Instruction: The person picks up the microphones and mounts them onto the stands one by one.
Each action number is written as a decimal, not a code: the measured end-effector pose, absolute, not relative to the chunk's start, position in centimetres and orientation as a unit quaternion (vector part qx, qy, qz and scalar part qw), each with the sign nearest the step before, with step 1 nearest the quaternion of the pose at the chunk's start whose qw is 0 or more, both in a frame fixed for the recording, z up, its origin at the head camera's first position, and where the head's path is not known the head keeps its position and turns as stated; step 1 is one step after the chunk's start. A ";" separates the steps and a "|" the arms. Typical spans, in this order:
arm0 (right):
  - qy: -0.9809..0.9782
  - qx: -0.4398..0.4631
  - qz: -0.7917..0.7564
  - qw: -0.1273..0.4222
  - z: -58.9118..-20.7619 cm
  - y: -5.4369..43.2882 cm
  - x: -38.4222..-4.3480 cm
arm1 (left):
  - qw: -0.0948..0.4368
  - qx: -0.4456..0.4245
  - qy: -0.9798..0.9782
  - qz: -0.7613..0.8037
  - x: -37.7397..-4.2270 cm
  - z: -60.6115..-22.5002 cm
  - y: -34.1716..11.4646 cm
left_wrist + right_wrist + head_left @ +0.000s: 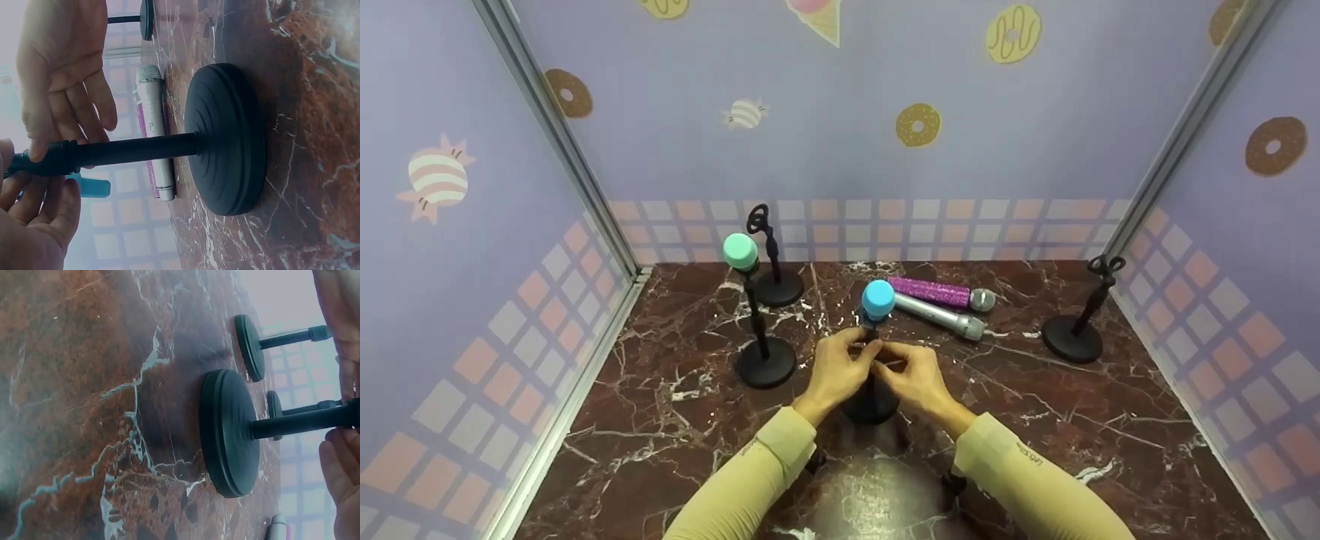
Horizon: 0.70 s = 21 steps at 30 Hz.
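Note:
A microphone with a bright blue head (878,300) sits at the top of a black microphone stand (225,140); its blue handle (94,187) slants behind the pole in the left wrist view. My left hand (840,365) pinches the upper part of this stand, just below the blue head. From the other side my right hand (913,375) grips the same part, thumb on the pole. The two hands meet at the joint and hide most of the clip. The stand's round base (228,433) rests flat on the table.
Left of my hands stands another stand holding a green-headed microphone (741,252). Behind it is a bare stand (777,288), with one more stand (1072,339) at the far right. A purple glitter microphone (934,292) and a silver microphone (934,313) lie on the marbled table (660,450).

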State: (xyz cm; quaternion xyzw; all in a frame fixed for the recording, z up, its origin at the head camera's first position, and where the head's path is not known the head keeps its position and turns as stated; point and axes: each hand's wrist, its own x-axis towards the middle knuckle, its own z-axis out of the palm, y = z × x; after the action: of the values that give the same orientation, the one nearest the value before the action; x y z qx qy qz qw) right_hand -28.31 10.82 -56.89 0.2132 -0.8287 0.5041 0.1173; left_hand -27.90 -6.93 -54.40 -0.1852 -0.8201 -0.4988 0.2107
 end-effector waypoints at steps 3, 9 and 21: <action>-0.824 0.210 0.511 0.127 -57.0 10.7 -28.3 | 0.214 -0.187 -0.820 -0.497 -27.9 -54.4 -6.9; -0.812 0.221 0.518 0.154 -57.4 10.5 -28.3 | 0.220 -0.183 -0.820 -0.496 -27.9 -54.3 -6.9; -0.803 0.230 0.526 0.157 -57.2 10.3 -28.5 | 0.225 -0.178 -0.824 -0.488 -28.0 -53.2 -6.9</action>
State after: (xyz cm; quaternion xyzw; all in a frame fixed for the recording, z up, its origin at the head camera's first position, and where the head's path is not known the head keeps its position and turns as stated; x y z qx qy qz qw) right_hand -28.49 10.35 -57.24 0.2304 -0.8032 0.5264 0.1572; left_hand -28.01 -6.88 -53.20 -0.1782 -0.8240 -0.4884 0.2252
